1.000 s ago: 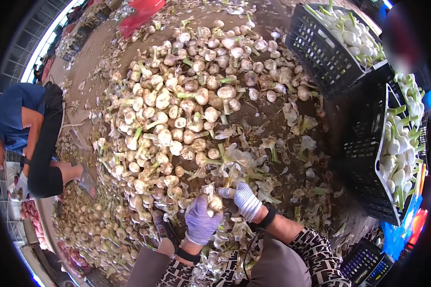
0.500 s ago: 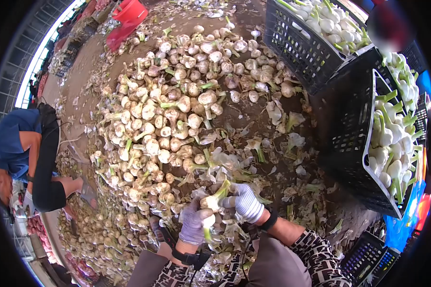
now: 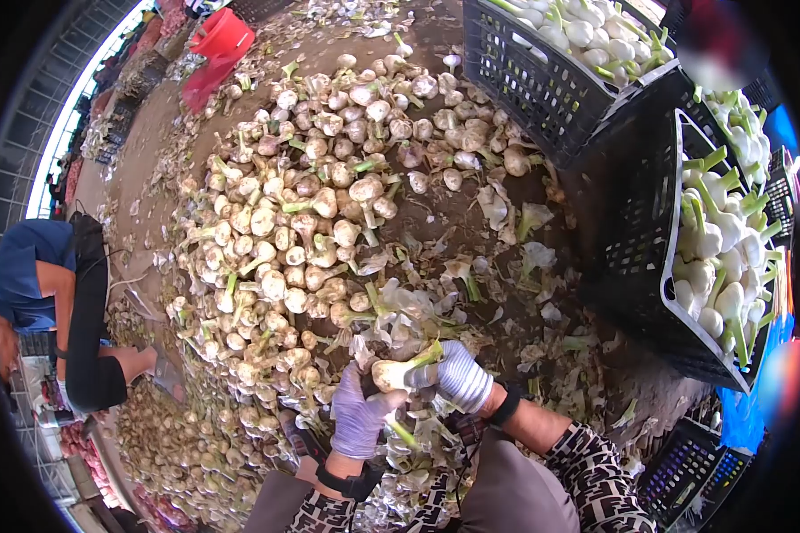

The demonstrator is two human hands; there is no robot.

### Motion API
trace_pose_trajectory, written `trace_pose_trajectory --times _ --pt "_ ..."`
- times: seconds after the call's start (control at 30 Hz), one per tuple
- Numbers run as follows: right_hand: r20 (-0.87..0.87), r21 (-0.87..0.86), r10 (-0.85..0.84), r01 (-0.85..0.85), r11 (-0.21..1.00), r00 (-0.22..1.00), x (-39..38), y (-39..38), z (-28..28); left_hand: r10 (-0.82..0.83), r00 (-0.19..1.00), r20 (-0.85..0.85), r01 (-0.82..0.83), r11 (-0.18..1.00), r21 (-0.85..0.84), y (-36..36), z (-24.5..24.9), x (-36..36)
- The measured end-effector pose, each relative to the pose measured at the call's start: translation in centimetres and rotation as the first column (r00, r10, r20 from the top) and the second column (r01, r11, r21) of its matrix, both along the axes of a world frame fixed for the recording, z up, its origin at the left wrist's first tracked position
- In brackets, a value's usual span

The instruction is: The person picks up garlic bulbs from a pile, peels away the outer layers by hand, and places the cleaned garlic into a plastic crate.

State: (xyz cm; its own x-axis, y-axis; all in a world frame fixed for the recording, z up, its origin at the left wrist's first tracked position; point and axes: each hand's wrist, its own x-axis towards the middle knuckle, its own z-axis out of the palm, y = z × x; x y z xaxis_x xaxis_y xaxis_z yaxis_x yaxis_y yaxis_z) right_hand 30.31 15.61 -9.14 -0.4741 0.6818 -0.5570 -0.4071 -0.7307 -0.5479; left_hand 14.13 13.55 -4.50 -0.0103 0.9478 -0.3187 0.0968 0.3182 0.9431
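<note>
Gloved hands are holding a garlic bulb (image 3: 389, 374) just above the near edge of a heap of garlic (image 3: 311, 204) spread across the floor (image 3: 142, 133). The left hand (image 3: 360, 413) is cupping the bulb from below, fingers curled against it, while the right hand (image 3: 464, 377) is pinching its green stalk. Black crates (image 3: 631, 240) of cleaned bulbs are standing at the right. Another person (image 3: 71, 293) is crouching at the left.
</note>
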Motion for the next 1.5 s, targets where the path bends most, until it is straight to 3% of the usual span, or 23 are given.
trace_pose_trajectory --times 0.07,0.1,0.27,0.47,0.53,0.57,0.67,0.7,0.73,0.8,0.83,0.87,0.93,1.0,1.03,1.07,1.13,1.27,1.3,1.33,1.43,1.47,1.5 --pt "0.094 0.158 0.049 -0.063 0.985 0.994 0.4 0.6 1.3 0.062 0.939 0.339 0.065 0.934 -0.351 0.7 1.2 -1.1" --pt "0.094 0.154 0.049 -0.063 0.986 0.994 0.5 0.5 1.1 0.091 0.926 0.367 0.079 0.902 -0.424 0.7 1.3 -1.3" --pt "0.232 0.456 0.079 -0.181 0.871 0.969 0.2 0.4 -0.5 0.098 0.898 0.428 0.110 0.893 -0.436 -0.4 -1.1 -3.1" --pt "0.191 0.505 0.033 -0.127 0.854 0.981 -0.7 0.8 -1.0 0.023 0.885 0.466 0.168 0.916 -0.363 -1.2 -1.4 -3.0" --pt "0.066 0.573 0.019 -0.053 0.818 0.998 -1.3 1.0 -1.5 0.017 0.862 0.507 0.209 0.899 -0.384 -1.2 -0.6 -2.9" --pt "0.060 0.537 0.075 -0.096 0.838 0.995 -0.8 1.3 -0.4 0.015 0.575 0.818 0.400 0.867 -0.297 -1.5 -2.6 -4.4" --pt "0.101 0.607 0.088 -0.132 0.784 0.991 -1.1 1.1 -1.0 -0.043 0.448 0.893 0.486 0.850 -0.203 -2.2 -4.4 -5.9" --pt "0.088 0.616 0.095 -0.129 0.777 0.992 -1.0 1.1 -0.8 0.144 0.450 0.881 0.351 0.879 -0.322 -3.0 -4.1 -5.5" --pt "0.088 0.621 0.091 -0.126 0.774 0.992 -0.9 1.3 -0.4 0.137 0.451 0.882 0.354 0.880 -0.317 -2.4 -3.4 -4.8" --pt "0.102 0.254 -0.090 0.061 0.965 0.991 -1.0 1.4 0.3 0.066 0.787 0.614 0.224 0.896 -0.383 -0.4 -2.0 -3.6" --pt "0.224 0.174 -0.101 0.062 0.983 0.969 -0.5 1.6 -0.3 0.010 0.864 0.503 0.210 0.901 -0.379 0.2 -1.6 -3.3" --pt "0.177 0.157 -0.105 0.077 0.985 0.979 0.3 1.2 -0.5 0.239 0.899 0.366 -0.049 0.888 -0.458 0.6 -0.6 -1.6" --pt "0.120 0.225 -0.036 0.008 0.974 0.992 1.2 0.5 0.9 -0.003 0.965 0.261 0.108 0.916 -0.386 0.5 -1.6 -2.5" --pt "0.112 0.213 -0.092 0.067 0.975 0.989 0.6 0.1 1.7 -0.145 0.976 0.162 0.151 0.988 -0.022 0.0 -3.0 -1.2" --pt "0.092 0.160 -0.070 0.054 0.986 0.993 0.8 0.2 0.8 -0.044 0.991 0.127 0.060 0.989 -0.133 -0.2 -2.7 -0.7" --pt "0.093 0.160 -0.069 0.054 0.986 0.993 0.9 0.2 0.2 -0.043 0.991 0.128 0.060 0.989 -0.132 0.0 -2.6 -0.9" --pt "0.044 0.154 -0.083 0.076 0.985 0.996 1.0 0.4 -0.6 0.126 0.777 0.617 0.130 0.927 -0.353 0.8 -2.2 -2.2" --pt "0.026 -0.045 -0.144 0.145 0.988 0.989 0.7 -0.8 -3.6 0.223 0.815 0.534 -0.007 0.927 -0.376 1.4 -0.4 -2.2" --pt "0.241 0.203 -0.101 0.052 0.978 0.965 0.7 -1.0 -4.5 0.190 0.818 0.542 0.016 0.936 -0.353 1.6 0.7 -1.7" --pt "0.244 0.203 -0.101 0.051 0.978 0.964 0.9 -1.1 -5.0 0.190 0.817 0.545 0.018 0.936 -0.353 1.3 1.7 -1.0" --pt "0.364 0.235 -0.072 -0.016 0.972 0.929 1.3 -0.4 -4.2 -0.235 0.903 0.360 0.310 0.936 -0.166 0.2 2.8 0.1" --pt "0.396 0.221 -0.053 -0.040 0.974 0.917 1.5 -0.1 -3.5 -0.458 0.880 0.126 0.471 0.875 -0.109 -0.2 2.9 0.5" --pt "0.205 0.030 -0.209 0.207 0.978 0.956 1.4 0.2 -3.6 -0.548 0.836 -0.033 0.539 0.831 -0.141 -1.0 1.4 -0.2"
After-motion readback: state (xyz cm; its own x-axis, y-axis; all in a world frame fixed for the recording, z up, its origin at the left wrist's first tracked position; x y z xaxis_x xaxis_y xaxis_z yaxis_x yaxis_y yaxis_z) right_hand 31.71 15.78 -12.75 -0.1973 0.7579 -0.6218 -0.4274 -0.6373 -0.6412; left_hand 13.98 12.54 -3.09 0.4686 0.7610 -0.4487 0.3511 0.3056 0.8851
